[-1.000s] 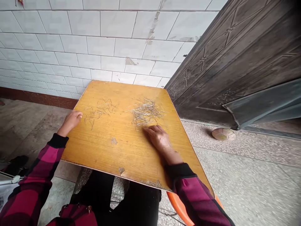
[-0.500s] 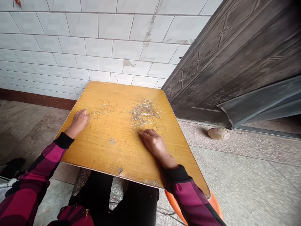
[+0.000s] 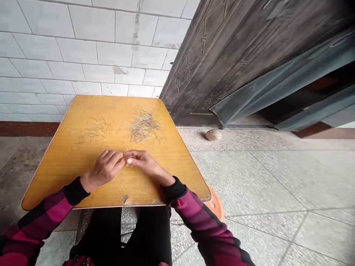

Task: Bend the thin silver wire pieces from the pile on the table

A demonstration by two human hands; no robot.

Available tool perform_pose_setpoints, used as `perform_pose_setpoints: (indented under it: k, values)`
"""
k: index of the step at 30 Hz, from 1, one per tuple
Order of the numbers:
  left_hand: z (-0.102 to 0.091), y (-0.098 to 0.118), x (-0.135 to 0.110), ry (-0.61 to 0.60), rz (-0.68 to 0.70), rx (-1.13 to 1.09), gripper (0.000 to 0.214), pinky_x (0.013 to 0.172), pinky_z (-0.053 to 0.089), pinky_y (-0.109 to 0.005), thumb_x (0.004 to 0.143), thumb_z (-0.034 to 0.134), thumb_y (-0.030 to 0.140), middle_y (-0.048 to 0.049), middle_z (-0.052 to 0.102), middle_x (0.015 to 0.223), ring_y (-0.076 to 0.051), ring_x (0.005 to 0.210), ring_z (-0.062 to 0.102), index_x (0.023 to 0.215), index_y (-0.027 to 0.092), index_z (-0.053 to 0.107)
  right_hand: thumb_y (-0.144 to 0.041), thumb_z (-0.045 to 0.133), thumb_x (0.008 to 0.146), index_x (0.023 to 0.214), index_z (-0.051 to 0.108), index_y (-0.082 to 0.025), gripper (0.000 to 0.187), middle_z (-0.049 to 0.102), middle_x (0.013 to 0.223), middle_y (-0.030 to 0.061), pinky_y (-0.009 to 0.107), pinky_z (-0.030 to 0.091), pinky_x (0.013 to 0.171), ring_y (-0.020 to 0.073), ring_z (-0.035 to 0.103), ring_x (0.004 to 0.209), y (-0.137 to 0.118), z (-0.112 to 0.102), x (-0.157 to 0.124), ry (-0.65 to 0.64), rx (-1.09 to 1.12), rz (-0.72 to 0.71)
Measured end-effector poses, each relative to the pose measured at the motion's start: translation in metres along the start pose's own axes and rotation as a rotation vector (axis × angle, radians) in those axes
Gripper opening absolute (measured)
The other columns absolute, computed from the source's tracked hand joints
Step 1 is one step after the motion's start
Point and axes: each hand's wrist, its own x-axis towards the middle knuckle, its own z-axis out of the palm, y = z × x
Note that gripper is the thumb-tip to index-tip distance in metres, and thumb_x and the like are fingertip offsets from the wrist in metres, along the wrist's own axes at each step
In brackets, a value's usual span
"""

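**Two Hands Meet Over the Wires**

The left hand and the right hand sit close together on the yellow wood worktop. Both hands are narrow, with their fingertips touching. I cannot tell if they hold a thin wire. A big pile of thin metal wires lies just ahead of the right hand. A smaller bunch of wires lies ahead of the left hand. An orange stool peeks out to the right of the right hand.
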Motion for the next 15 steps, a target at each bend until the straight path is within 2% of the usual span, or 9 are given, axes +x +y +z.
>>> perform_pose_setpoints:
  k: [1, 3, 6, 8, 11, 12, 13, 15]
  values:
    - [0.004, 0.003, 0.000, -0.009, 0.002, 0.009, 0.016, 0.066, 0.042, -0.035, 0.089, 0.049, 0.012, -0.0077, 0.063, 0.088, -0.020, 0.076, 0.055, 0.086, 0.019, 0.063, -0.047, 0.072, 0.075, 0.107, 0.067, -0.015, 0.046, 0.067, 0.080, 0.0014, 0.025, 0.049, 0.066, 0.0112, 0.060, 0.069, -0.001, 0.004, 0.002, -0.094, 0.070, 0.039]
    - [0.009, 0.006, -0.002, -0.030, -0.016, -0.008, 0.013, 0.066, 0.043, -0.035, 0.089, 0.051, 0.013, -0.0082, 0.063, 0.089, -0.020, 0.077, 0.056, 0.087, 0.019, 0.063, -0.044, 0.076, 0.072, 0.103, 0.068, -0.014, 0.044, 0.063, 0.071, -0.0022, 0.021, 0.046, 0.060, 0.0077, 0.056, 0.060, -0.002, 0.009, 0.002, -0.176, 0.135, 0.098]
    - [0.008, 0.004, -0.005, -0.023, -0.107, -0.147, 0.009, 0.071, 0.046, -0.037, 0.088, 0.056, 0.016, -0.0094, 0.063, 0.093, -0.021, 0.083, 0.057, 0.093, 0.018, 0.063, -0.046, 0.070, 0.078, 0.103, 0.069, -0.014, 0.041, 0.062, 0.070, -0.0015, 0.020, 0.046, 0.057, 0.0070, 0.055, 0.058, -0.001, 0.006, -0.004, -0.142, 0.091, 0.117]
    - [0.003, -0.003, -0.006, 0.026, -0.246, -0.290, 0.011, 0.078, 0.047, -0.039, 0.087, 0.060, 0.021, -0.0101, 0.062, 0.099, -0.022, 0.091, 0.057, 0.097, 0.019, 0.063, -0.048, 0.065, 0.083, 0.103, 0.070, -0.013, 0.040, 0.065, 0.072, 0.0006, 0.021, 0.047, 0.057, 0.0082, 0.057, 0.060, -0.002, -0.001, -0.008, -0.107, 0.002, 0.092]
    - [-0.004, -0.020, -0.008, 0.096, -0.602, -0.496, 0.019, 0.089, 0.046, -0.040, 0.089, 0.057, 0.030, -0.0104, 0.062, 0.105, -0.023, 0.102, 0.057, 0.102, 0.018, 0.064, -0.046, 0.060, 0.087, 0.098, 0.071, -0.013, 0.037, 0.067, 0.074, 0.0031, 0.022, 0.049, 0.058, 0.0095, 0.060, 0.061, -0.007, -0.010, -0.013, -0.112, -0.168, 0.006]
    - [-0.005, -0.025, -0.009, 0.067, -0.729, -0.596, 0.022, 0.089, 0.046, -0.038, 0.089, 0.056, 0.034, -0.0100, 0.063, 0.104, -0.023, 0.102, 0.058, 0.100, 0.017, 0.064, -0.045, 0.059, 0.088, 0.096, 0.072, -0.013, 0.035, 0.068, 0.075, 0.0036, 0.023, 0.049, 0.060, 0.0098, 0.061, 0.062, -0.008, -0.012, -0.015, -0.131, -0.227, -0.032]
    - [-0.006, -0.030, -0.010, -0.015, -0.845, -0.753, 0.026, 0.086, 0.047, -0.036, 0.090, 0.054, 0.038, -0.0094, 0.066, 0.101, -0.022, 0.097, 0.060, 0.098, 0.017, 0.065, -0.044, 0.058, 0.089, 0.095, 0.072, -0.014, 0.034, 0.069, 0.076, 0.0041, 0.023, 0.050, 0.061, 0.0101, 0.062, 0.063, -0.010, -0.014, -0.015, -0.152, -0.282, -0.066]
    - [-0.004, -0.035, -0.012, -0.259, -1.020, -1.147, 0.035, 0.077, 0.048, -0.034, 0.089, 0.052, 0.046, -0.0100, 0.069, 0.092, -0.020, 0.084, 0.064, 0.092, 0.014, 0.066, -0.041, 0.056, 0.091, 0.094, 0.072, -0.014, 0.031, 0.070, 0.079, 0.0050, 0.024, 0.050, 0.065, 0.0109, 0.063, 0.066, -0.014, -0.016, -0.016, -0.188, -0.370, -0.125]
